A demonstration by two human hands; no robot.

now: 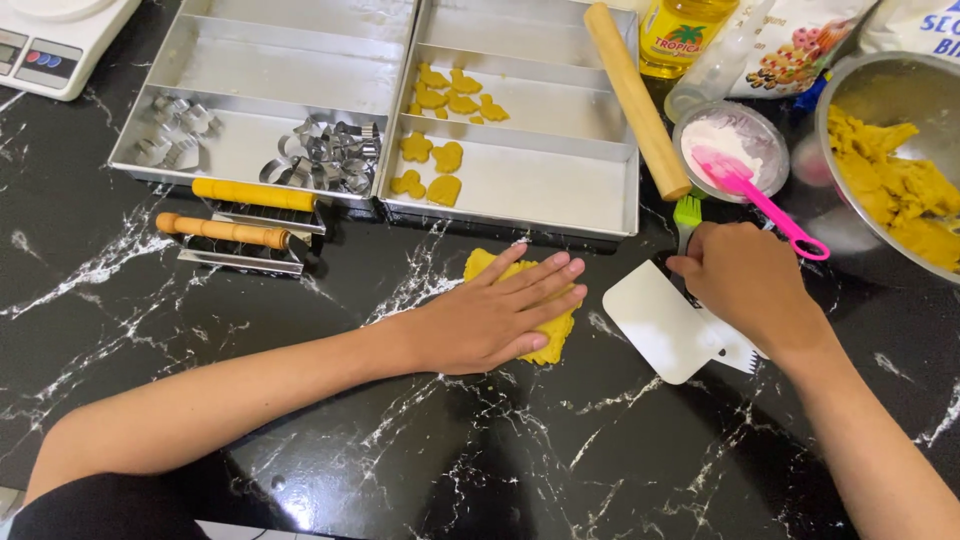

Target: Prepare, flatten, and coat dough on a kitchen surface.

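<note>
Fingers of the left hand (500, 318) lie flat and together pressing yellow dough (552, 335) onto the worktop (560, 450), the right hand (745, 280) curled beside a white scraper (660, 322); few cut shapes (445, 105) fill the tray (600, 205), much dough remaining in the bowl (850, 100).

— From where does the camera look?

— There is only one view, from the person's head. It looks steeply down and forward at the black marble counter (560, 450), so the far edge of the scene is at the top of the picture.

— How near is it?

— Quite near. Both forearms enter from the bottom corners, and the left hand (490, 320) and right hand (745, 280) are close to the middle. The scale (50, 40) at top left and the metal bowl (850, 100) at top right are cut by the frame.

— Does another view share something?

— No, there is no second view to compare.
</note>
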